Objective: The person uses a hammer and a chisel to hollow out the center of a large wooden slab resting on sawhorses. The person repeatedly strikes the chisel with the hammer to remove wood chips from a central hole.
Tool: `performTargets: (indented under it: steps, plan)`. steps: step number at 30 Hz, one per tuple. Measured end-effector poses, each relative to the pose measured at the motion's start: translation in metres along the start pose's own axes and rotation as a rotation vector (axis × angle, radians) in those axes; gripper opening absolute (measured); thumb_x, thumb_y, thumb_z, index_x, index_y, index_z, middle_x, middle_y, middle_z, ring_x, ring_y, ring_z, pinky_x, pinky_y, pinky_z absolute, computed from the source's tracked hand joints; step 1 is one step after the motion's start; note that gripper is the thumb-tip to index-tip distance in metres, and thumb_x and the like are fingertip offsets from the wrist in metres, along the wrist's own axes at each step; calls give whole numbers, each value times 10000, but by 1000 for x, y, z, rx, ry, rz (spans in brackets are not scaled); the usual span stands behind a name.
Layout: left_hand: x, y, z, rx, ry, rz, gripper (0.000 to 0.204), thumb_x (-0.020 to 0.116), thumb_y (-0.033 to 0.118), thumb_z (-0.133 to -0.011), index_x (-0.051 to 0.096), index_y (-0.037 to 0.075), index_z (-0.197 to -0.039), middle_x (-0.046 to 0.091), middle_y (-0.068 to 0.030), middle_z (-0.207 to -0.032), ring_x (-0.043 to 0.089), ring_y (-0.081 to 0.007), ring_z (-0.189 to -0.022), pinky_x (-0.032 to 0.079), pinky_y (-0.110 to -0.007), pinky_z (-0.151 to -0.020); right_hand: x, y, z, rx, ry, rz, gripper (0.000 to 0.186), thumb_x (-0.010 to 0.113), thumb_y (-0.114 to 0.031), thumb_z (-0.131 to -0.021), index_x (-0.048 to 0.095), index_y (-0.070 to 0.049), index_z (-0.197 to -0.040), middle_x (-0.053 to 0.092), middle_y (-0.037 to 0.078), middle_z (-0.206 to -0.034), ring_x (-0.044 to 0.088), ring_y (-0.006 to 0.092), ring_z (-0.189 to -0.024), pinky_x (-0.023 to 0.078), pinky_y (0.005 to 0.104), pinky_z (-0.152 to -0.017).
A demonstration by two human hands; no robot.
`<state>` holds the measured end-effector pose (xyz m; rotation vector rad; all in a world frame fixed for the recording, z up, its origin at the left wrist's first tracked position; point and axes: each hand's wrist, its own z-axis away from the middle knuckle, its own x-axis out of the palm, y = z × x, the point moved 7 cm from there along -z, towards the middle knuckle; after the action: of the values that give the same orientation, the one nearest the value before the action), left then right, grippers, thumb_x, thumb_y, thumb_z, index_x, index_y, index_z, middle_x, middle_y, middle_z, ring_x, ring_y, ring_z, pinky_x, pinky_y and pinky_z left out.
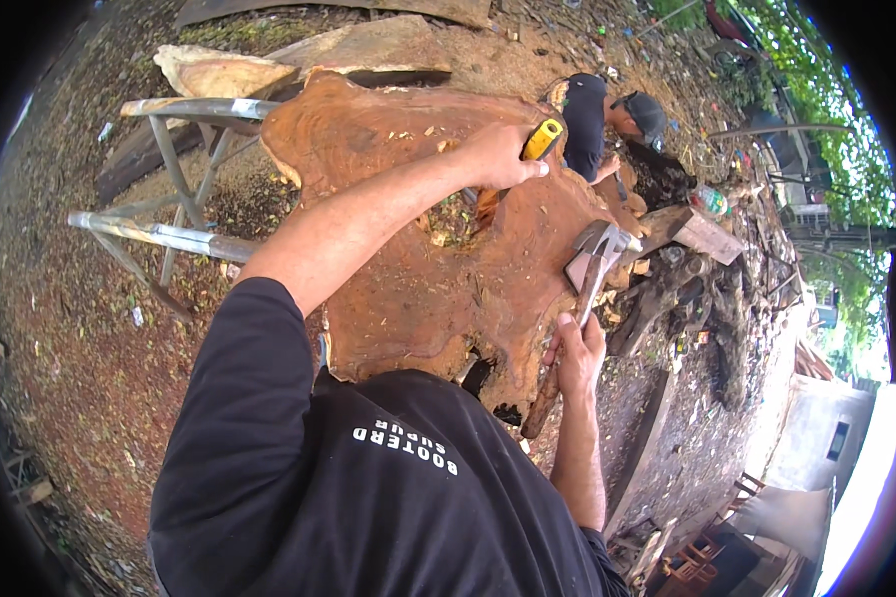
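Note:
A broad, reddish-brown wooden slab (398, 289) with a wavy edge lies in front of me. My left hand (500, 159) is closed around a chisel (542, 140) with a yellow and black handle. The chisel points down toward a ragged hole (450, 221) in the middle of the slab, and my fingers partly hide it. On the right, my right hand (575, 353) grips the wooden handle of a hatchet (599, 254). Its metal head is raised over the slab's right edge, apart from the chisel. Wood chips lie around the hole.
A metal sawhorse (169, 236) juts out at the left of the slab. Just beyond the far right edge, another person (587, 109) in a cap bends low. Gnarled logs (732, 328), a plastic bottle (710, 200) and a long plank (643, 448) lie to the right.

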<state>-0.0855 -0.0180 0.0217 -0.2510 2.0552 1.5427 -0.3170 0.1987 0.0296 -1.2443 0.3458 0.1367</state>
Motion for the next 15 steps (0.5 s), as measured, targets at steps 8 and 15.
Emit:
performTargets:
  steps: [8,15]
  plan:
    - [-2,2,3,30,-10,-4,455,725,359,-848,638,88,-1203,717,-222,-1041,676,-423,-1002,526,-497,-874,-8,-26,-6,-56,-15,35,240,642,-257,-964,574,-28,-948,536,34,-656,510,132,-462,418,257,-425]
    - [-5,13,8,56,20,-16,302,731,294,-884,631,74,-1066,728,-148,-961,701,-350,-939,527,-447,-831,-7,-45,-9,-123,-37,43,243,632,-264,-973,576,-28,-955,547,34,-664,510,130,-461,420,250,-430]
